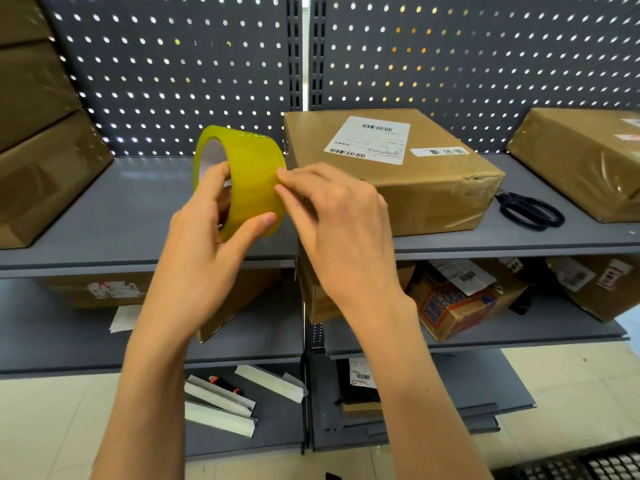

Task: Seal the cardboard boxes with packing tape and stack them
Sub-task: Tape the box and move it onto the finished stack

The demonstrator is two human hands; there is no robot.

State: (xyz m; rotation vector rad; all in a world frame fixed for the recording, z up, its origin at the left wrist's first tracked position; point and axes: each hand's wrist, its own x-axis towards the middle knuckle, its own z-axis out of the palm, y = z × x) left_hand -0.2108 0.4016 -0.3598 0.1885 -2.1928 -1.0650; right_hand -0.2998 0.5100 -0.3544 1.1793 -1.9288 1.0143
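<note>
My left hand (pixel 207 244) grips the glossy yellow tape roll (pixel 242 181) through its round core, thumb on the rim. My right hand (pixel 339 230) presses fingertips to the smooth band, perhaps pinching its end. Behind, a flat labelled cardboard box (pixel 391 171) sits on the grey shelf (pixel 138 216), black scissors (pixel 530 209) beside it.

i see the yellow tape roll (pixel 247 178) held up off the shelf, tilted, its open core facing left; behind it to the right a flat brown cardboard box (pixel 391 174) lies on the upper shelf, white label on top, clear tape wrinkled over its right corner; another taped box (pixel 581 161) sits further right; stacked boxes (pixel 41 133) stand at far left.
</note>
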